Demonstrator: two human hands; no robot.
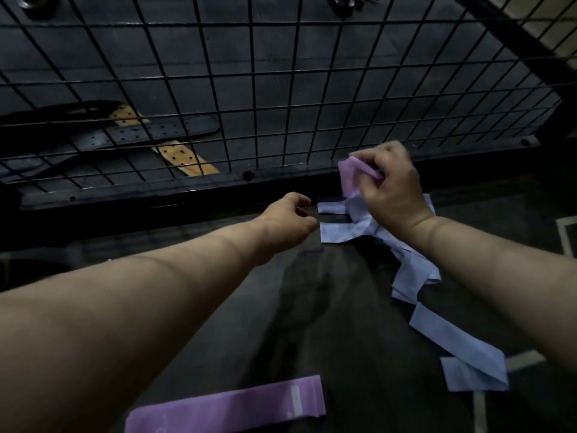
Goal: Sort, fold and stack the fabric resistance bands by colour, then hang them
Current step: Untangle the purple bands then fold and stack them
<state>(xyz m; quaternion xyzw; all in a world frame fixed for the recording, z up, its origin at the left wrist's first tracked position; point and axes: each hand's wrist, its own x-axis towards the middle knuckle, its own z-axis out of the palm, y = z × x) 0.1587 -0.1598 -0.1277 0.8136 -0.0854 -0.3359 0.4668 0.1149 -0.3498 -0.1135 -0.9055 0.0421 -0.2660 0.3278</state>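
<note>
Purple fabric resistance band [351, 178] dangles pinched in the fingers [373, 165] of the right hand [395, 192], over tangled blue bands [416, 273]; empty left hand [290, 221] curls loosely just leftward; folded purple stack [224, 407] lies well toward the person.

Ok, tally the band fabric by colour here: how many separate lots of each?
Purple: 2. One purple band is pinched in the right hand, and one flat purple stack lies nearest the camera.
Blue: 1. It is a tangled blue heap, and its bands cannot be counted.
Total: 3 lots.
</note>
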